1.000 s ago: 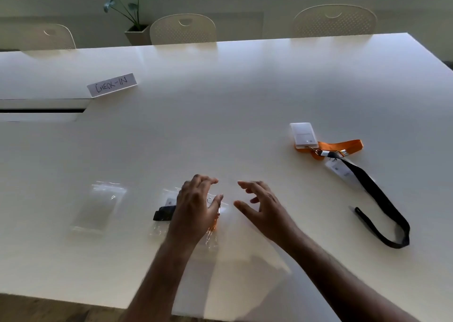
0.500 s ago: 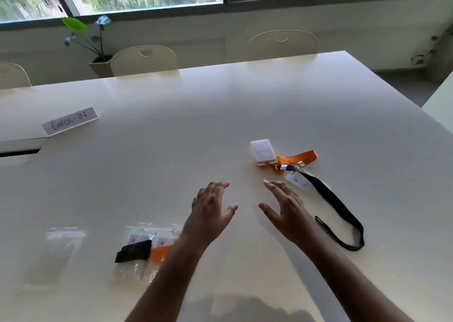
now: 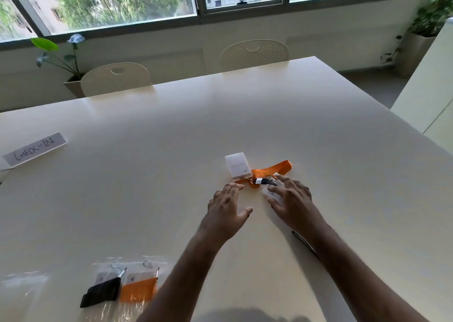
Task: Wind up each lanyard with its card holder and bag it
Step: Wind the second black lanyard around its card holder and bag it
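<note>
Both hands were out over the white table (image 3: 122,199) w/ fingers spread, nothing pinched. Left hand (image 3: 226,213) hovered palm-down, fingertips just short of the orange lanyard (image 3: 272,170); can't tell if it touched the tabletop. Right hand (image 3: 293,202) lay over a clear card holder (image 3: 269,194), index finger reaching to the metal clip end of the black lanyard (image 3: 266,181); contact w/ the holder looked likely but wasn't certain.

Orange lanyard was folded, long axis running left-right, tilted up toward the far right, its clip end by the near corner of a white card holder (image 3: 236,167). That holder lay flat, long axis pointing away from the person. Black lanyard's clip end overlapped the orange strap at the clips; its strap ran back toward the person under the right forearm, a thin bit showing beside the wrist.

Near left: two clear bags (image 3: 137,262) side by side, one w/ a wound black lanyard and holder, one w/ a wound orange one. An empty clear bag (image 3: 22,287) lay further left. A "CHECK-IN" card (image 3: 34,148) sat far left.
</note>
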Available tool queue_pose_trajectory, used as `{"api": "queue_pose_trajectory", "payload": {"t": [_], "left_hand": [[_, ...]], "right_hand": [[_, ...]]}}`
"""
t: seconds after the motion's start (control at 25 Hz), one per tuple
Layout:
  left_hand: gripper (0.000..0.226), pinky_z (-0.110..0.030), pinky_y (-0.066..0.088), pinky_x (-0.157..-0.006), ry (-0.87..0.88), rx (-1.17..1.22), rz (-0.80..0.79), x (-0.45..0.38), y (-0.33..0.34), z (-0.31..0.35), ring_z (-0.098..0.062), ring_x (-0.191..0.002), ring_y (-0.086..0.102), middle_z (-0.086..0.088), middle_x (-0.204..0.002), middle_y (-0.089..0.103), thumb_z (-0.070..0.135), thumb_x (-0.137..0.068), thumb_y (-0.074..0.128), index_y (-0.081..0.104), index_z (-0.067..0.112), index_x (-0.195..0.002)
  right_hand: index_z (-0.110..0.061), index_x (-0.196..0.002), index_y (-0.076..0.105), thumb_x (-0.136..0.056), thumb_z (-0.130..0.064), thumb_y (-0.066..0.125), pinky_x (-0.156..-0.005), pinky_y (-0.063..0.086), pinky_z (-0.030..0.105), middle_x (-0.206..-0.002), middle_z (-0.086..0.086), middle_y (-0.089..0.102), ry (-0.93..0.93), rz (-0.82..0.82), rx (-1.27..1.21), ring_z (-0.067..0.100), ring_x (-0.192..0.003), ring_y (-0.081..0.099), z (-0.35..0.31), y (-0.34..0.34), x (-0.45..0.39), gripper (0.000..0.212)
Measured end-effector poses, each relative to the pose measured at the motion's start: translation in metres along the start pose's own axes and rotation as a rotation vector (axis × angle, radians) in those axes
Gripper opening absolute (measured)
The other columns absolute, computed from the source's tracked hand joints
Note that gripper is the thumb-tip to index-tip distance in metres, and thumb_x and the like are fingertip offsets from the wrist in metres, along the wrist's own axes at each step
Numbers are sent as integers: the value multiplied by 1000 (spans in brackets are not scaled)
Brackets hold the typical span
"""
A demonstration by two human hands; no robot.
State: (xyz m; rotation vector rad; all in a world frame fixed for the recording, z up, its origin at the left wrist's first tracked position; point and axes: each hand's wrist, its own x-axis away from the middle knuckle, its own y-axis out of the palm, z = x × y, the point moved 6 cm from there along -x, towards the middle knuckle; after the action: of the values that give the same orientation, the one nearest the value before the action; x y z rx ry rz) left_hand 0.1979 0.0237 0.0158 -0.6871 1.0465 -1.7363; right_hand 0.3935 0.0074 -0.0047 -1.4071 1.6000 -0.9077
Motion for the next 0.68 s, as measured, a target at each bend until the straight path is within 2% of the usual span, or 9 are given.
{"api": "queue_pose_trajectory", "payload": {"t": [0.08,0.16,0.32,0.48,0.6,0.68], "left_hand": [[65,-38,36,-118,1,6,-9,-4,3,1,-21,-146,40,2,-160,41,45,-99,65,41,21,-155],[65,-38,35,-118,-1,6,-10,-6,4,1,-21,-147,40,2,-160,41,45,-99,65,41,21,-155],[68,-39,33,-120,-20,18,14,-9,2,-1,-21,-149,37,3,-162,39,44,-99,65,37,21,-157],[79,-41,32,-120,-45,34,86,-12,-6,-5,-23,-148,35,2,-164,35,40,-97,69,27,21,-161],[91,-42,32,-119,-31,20,155,-14,-15,-5,-22,-150,33,4,-167,31,41,-93,74,20,22,-165],[96,-46,34,-117,-20,35,192,-15,-20,-5,-22,-150,33,3,-168,32,44,-91,76,20,22,-165]], "right_hand": [[-25,-139,68,-102,-40,63,-127,16,44,-160,0,51,-10,-26,21,23,-149,44,1,5,-4,40],[-21,-140,67,-104,-40,60,-128,11,45,-157,-2,55,-17,-30,7,21,-148,46,0,5,-6,41],[-18,-144,63,-105,-36,61,-124,16,45,-158,-3,55,-43,21,-53,22,-147,48,-12,-12,-9,43],[-22,-146,63,-105,-31,64,-120,27,40,-156,-10,56,-111,53,-235,13,-145,49,-37,-36,-14,42],[-17,-142,65,-104,-20,66,-115,44,25,-149,-14,60,-159,32,-505,1,-136,56,-54,-49,-19,39],[-15,-139,67,-105,-14,65,-112,46,18,-144,-17,62,-170,19,-645,-8,-132,57,-65,-53,-21,35]]}}
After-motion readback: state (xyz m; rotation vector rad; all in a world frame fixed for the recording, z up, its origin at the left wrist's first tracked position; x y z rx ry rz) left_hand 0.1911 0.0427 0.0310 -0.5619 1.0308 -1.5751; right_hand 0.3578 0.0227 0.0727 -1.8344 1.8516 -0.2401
